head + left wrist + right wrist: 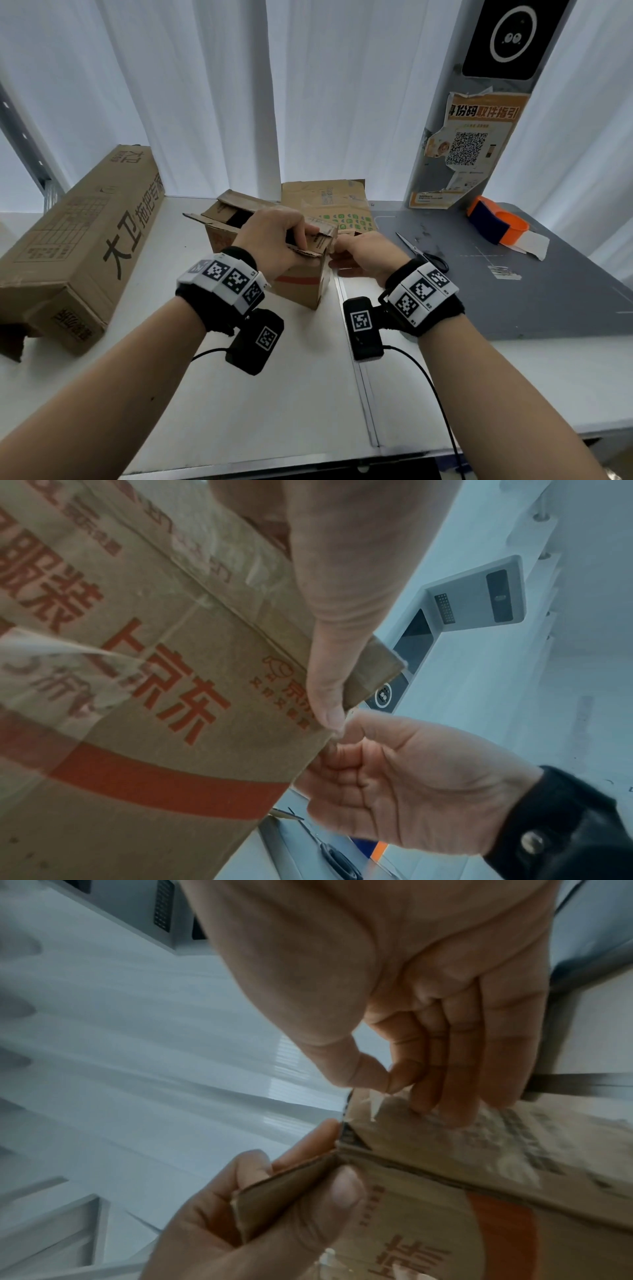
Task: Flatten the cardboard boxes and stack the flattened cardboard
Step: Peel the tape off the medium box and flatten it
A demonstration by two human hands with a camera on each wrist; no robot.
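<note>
A small brown cardboard box [301,287] with a red stripe and red print stands on the white table [274,394], its top flaps up. My left hand [274,236] grips the near flap at the box's right corner, thumb on the outside [329,696] and fingers behind [274,1202]. My right hand [356,253] is at that same corner; thumb and forefinger [390,1080] pinch a scrap of clear tape [375,1103], and the other fingers lie on the box's side. A flattened cardboard sheet [329,202] lies just behind the box.
A long brown box [78,240] lies along the table's left side. On the grey mat [513,301] to the right lie scissors [424,251] and an orange tape dispenser [496,222]. A grey post with a poster [469,150] rises at the back right.
</note>
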